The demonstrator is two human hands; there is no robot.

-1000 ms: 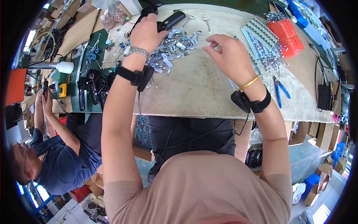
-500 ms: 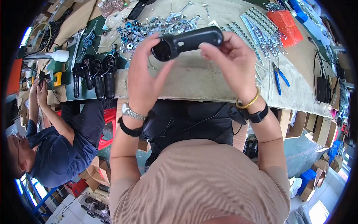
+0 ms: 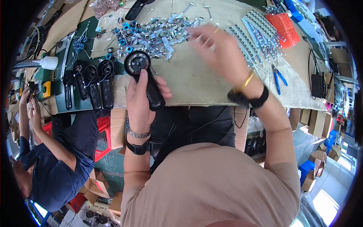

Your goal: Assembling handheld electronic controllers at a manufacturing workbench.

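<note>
My left hand [image 3: 138, 100] is wrapped around a black plastic housing [image 3: 154, 92] with a long rounded handle and a round head. The thumb lies on the handle just below the head, and the fingers come round its right side. The open face of the head is turned up, showing a ring-like inside. My right hand [image 3: 219, 51] is raised over the table to the right, somewhat blurred, its fingers apart and nothing visible in them. Just left of it spreads a pile of small metal-and-wire parts [image 3: 166, 36], with several blue round pieces [image 3: 126, 25] among them.
Several similar black housings [image 3: 92, 81] lie at the left on a green mat. Sheets of small parts [image 3: 259, 24], a red bag [image 3: 283, 30] and blue-handled pliers [image 3: 278, 79] lie at the right. A co-worker [image 3: 56, 166] sits at my left.
The housing has gone from both hands to my left hand alone, moved left and nearer, and turned from lying crosswise to head-away. My right hand has let go and shifted away, upward.
</note>
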